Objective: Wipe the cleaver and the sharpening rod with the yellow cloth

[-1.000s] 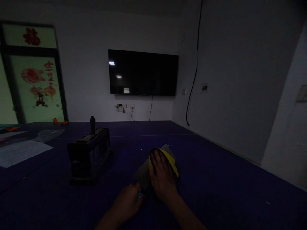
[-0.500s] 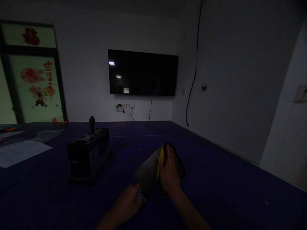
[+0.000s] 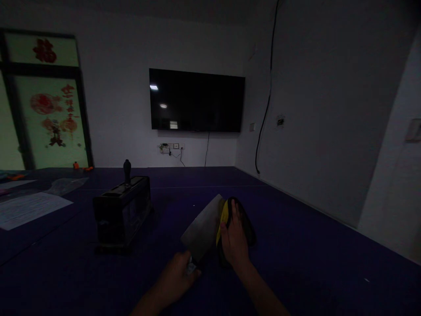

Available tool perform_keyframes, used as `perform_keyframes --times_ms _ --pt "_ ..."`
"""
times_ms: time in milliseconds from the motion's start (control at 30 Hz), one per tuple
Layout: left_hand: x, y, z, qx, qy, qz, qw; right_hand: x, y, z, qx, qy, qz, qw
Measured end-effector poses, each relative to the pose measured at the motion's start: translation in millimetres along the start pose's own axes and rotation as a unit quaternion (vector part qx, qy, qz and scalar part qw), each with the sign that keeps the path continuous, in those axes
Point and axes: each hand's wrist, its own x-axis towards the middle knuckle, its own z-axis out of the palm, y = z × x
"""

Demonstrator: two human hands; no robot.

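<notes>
At the lower centre of the frame, the left hand [image 3: 176, 274] is showing bare, its bare left forearm [image 3: 153, 300] running off the bottom edge. Right of lower centre, the right hand [image 3: 235, 239] is presenting bare, slim fingers [image 3: 234, 215] and a distinct thumb; the right forearm [image 3: 261, 287], also bare, is reaching the bottom edge. Shadow is obscuring nails and finer detail.

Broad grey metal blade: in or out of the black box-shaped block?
Out: the left hand holds the blade apart from the block.
</notes>
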Motion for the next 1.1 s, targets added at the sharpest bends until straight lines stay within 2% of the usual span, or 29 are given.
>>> perform_keyframes --times_ms 300,433,633,767,933,1100 --pt "0.4 -0.6 4.1 -0.079 0.015 0.004 0.997 -2.4 -4.7 -0.6 0.009 -0.008 0.011 1.000" --pt "0.4 -0.2 8.0 -0.134 0.015 -0.023 0.991 -3.6 -5.9 -0.6 0.020 -0.016 0.009 1.000" --pt "1.9 4.7 13.8 -0.210 -0.036 -0.056 0.975 -6.0 -5.6 0.4 0.010 -0.035 -0.006 0.999" --pt "2.4 6.4 15.5 -0.248 -0.034 -0.054 0.967 -6.0 -6.2 1.1 0.003 -0.034 -0.001 0.999" --pt "2.9 4.3 15.8 -0.258 -0.046 -0.061 0.963 -5.8 -8.3 1.1 0.002 -0.046 -0.006 0.999" --pt "3.3 1.8 16.8 -0.278 -0.026 -0.070 0.958 -7.6 -10.4 2.8 0.002 -0.063 -0.026 0.998"
